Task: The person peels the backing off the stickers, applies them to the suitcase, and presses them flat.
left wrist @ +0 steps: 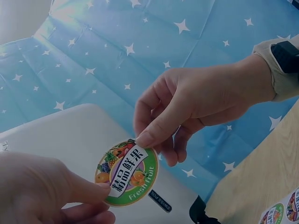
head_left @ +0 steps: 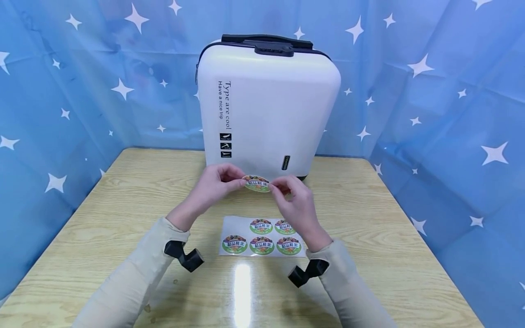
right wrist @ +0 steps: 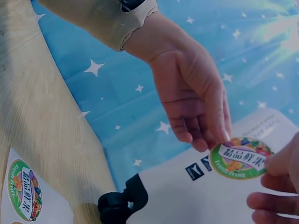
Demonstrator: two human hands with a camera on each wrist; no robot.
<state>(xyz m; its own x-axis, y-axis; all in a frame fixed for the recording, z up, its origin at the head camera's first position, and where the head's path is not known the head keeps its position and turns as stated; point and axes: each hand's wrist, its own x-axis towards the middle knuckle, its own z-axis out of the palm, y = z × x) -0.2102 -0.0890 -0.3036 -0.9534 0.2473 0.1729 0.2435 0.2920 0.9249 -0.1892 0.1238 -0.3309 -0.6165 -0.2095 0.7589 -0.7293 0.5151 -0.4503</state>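
A round fruit sticker with a green rim and "Fresh Fruit" lettering is held up in front of the white suitcase. My left hand pinches its left edge between thumb and fingers. On the opposite edge, my right hand pinches it too. The left wrist view shows the sticker face on, both thumbs on its front. Below the hands, the sticker sheet lies on the table, with several matching stickers; its upper left spot is blank. The right forearm side partly covers the sheet's right part.
The suitcase stands upright at the back of the wooden table, its black handle on top. Blue star-printed cloth hangs behind and at both sides. A bright light reflection lies on the table's front part.
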